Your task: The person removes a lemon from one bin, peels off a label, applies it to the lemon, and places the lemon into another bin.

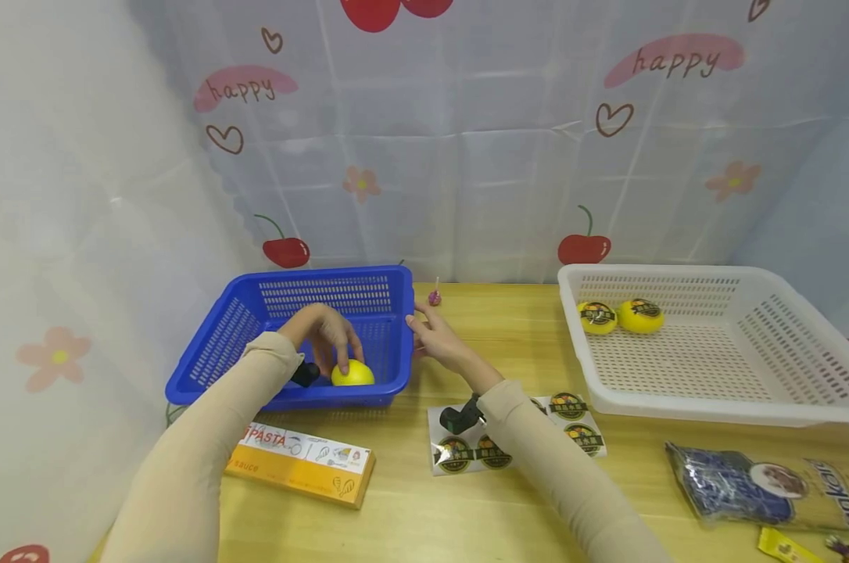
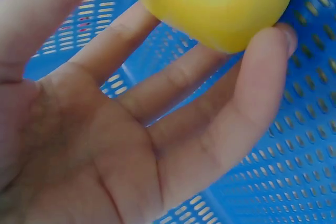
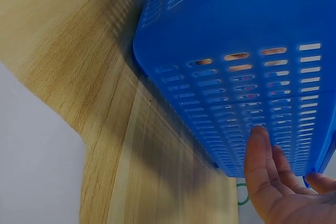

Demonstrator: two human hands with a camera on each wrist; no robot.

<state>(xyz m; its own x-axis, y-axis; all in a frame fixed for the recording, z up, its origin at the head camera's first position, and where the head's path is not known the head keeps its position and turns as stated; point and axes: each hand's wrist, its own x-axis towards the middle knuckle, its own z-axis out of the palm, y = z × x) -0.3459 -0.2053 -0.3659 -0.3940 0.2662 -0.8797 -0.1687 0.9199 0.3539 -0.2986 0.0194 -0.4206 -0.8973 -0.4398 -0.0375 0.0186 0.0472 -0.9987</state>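
As it sits within the left hand's fingers, a smooth, bright-yellow, lemon-shaped fruit (image 1: 354, 374) lies low inside a blue, slotted plastic basket (image 1: 312, 274), near its front right corner; whether it touches the floor is hard to tell. It looks light and firm, probably hard to bruise but a little slick, and its rounded skin could roll under a one-sided touch. Opposed fingers around its widest part seem the best hold.

The left hand (image 1: 331, 336) is partly closed, its curved fingers around the fruit with gaps between them. The right hand (image 1: 435, 336) is loosely extended outside the basket, fingertips against its right wall and thumb at the rim; it shows no fruit in its grasp. The basket looks stiff and light, likely to slide if pushed.

Just beyond the right hand lies a small pink lollipop (image 1: 435, 298). Nearer the person, below the left hand, is an orange-and-white cardboard pasta box (image 1: 301, 467); under the right forearm is a white sheet of round, dark stickers (image 1: 475, 442). Well to the right of both hands stands a white, slotted plastic basket (image 1: 664, 271) holding two yellow fruits with dark labels (image 1: 641, 316), with a blue-and-tan plastic packet (image 1: 776, 486) before it.
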